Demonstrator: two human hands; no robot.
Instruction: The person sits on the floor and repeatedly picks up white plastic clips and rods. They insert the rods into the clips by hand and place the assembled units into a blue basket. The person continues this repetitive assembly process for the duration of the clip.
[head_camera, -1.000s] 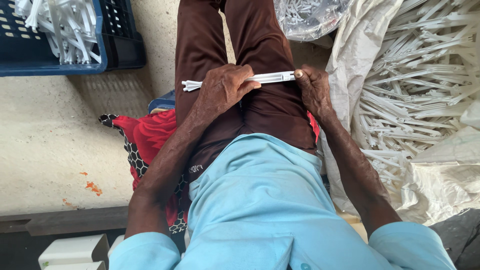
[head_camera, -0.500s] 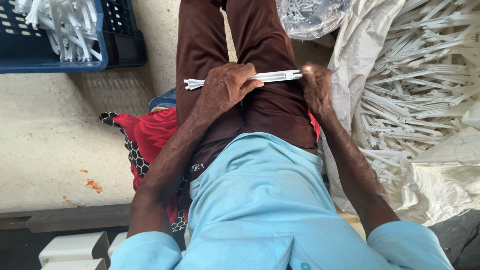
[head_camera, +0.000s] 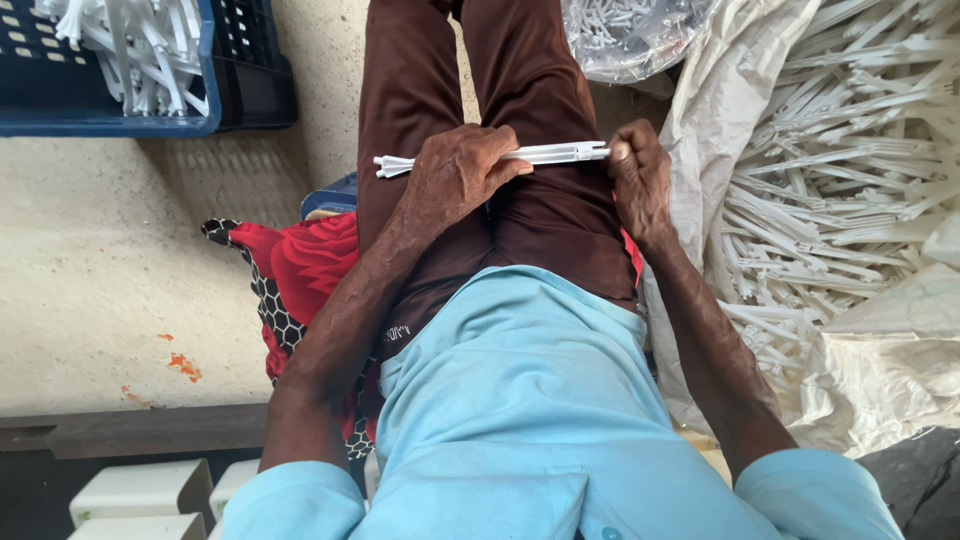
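Both hands (head_camera: 460, 175) (head_camera: 638, 180) grip one white strip (head_camera: 555, 153); blue crate (head_camera: 205, 95) holds more.

White plastic strip (head_camera: 545, 153); brown trousers (head_camera: 520, 90); light-blue shirt (head_camera: 520, 400); red cloth (head_camera: 300, 265), seemingly black-white honeycomb edging; blue crate (head_camera: 205, 85).

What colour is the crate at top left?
Dark blue crate, holding white plastic strips; head view.

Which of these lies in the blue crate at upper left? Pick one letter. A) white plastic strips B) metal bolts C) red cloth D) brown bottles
A: the blue crate holds a heap of white plastic strips, like the strip held between the left hand and right hand.
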